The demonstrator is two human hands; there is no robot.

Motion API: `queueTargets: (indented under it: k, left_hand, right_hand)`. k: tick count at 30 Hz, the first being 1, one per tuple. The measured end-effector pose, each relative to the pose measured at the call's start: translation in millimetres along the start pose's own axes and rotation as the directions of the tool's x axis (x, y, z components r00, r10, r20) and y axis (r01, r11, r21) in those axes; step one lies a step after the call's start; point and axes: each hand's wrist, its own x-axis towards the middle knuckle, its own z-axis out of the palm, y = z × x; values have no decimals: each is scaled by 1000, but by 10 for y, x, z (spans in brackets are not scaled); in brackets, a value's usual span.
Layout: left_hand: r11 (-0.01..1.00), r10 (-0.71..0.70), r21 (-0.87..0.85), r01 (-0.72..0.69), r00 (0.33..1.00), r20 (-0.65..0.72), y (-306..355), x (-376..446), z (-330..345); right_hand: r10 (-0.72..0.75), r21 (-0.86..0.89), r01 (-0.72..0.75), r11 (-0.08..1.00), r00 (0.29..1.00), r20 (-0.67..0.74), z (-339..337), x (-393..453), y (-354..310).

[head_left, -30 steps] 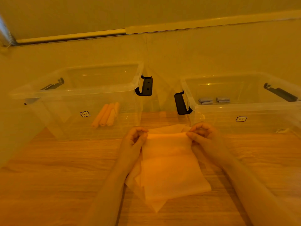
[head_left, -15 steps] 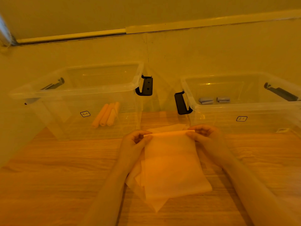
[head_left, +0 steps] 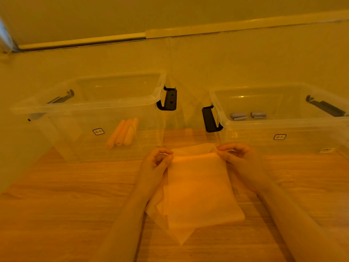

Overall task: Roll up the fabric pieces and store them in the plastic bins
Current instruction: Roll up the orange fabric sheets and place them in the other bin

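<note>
Two hands at far edge of top fabric piece (head_left: 198, 186), lying flat on table (head_left: 66, 214) near centre, atop at least one more sheet whose corners poke out at near left and far side. Left hand (head_left: 154, 165) at far left corner, thumb and forefinger pinching the edge; right hand (head_left: 238, 157) at far right corner, fingers curled, likewise pinching the edge. Symmetric hold at both corners: presumably to keep the far edge straight and taut so the first turn of the roll starts even. Roll judged barely begun, only a thin lip at the far edge, if any.

Left bin (head_left: 90, 110) just beyond left hand, holding three orange rolls (head_left: 122, 132) laid side by side, near its right end. Right bin (head_left: 283, 120) beyond right hand, holding grey rolls (head_left: 247, 115) toward its left end. Sorting by colour apparent; orange sheet judged bound for left bin.

Bin front walls close to far edge of fabric, so little room to push away; rolling toward near side has open table. Black latch handles (head_left: 169, 100) project into gap between bins, above far centre of fabric; worth avoiding on lift. Both bins lidless, open tops, ample floor space left of the orange rolls.
</note>
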Motion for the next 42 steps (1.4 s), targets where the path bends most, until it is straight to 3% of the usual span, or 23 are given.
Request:
queueTargets:
  k: [4,12,22,28,32,42]
  left_hand:
    - [1000,14,6,-14,1000,11,0,8,-4]
    - [995,-89,-51,91,995,37,-12,16,-17]
    - [996,-7,89,6,1000,10,-60,43,-26]
    - [1000,27,-4,-27,1000,14,-2,13,7]
    - [996,74,49,-75,997,14,-4,19,-4]
    - [998,-61,-8,62,997,38,-42,31,-16]
  right_hand:
    - [55,44,-57,997,997,47,-6,-26,-26]
    - [76,60,-79,995,996,43,-1,-20,-34]
    - [2,49,-4,999,1000,23,3,-32,-47]
    - [8,19,-9,1000,999,54,-7,-24,-8]
    - [-4,47,1,999,998,60,-10,-19,0]
    - [-42,23,41,999,999,34,2,-28,-21]
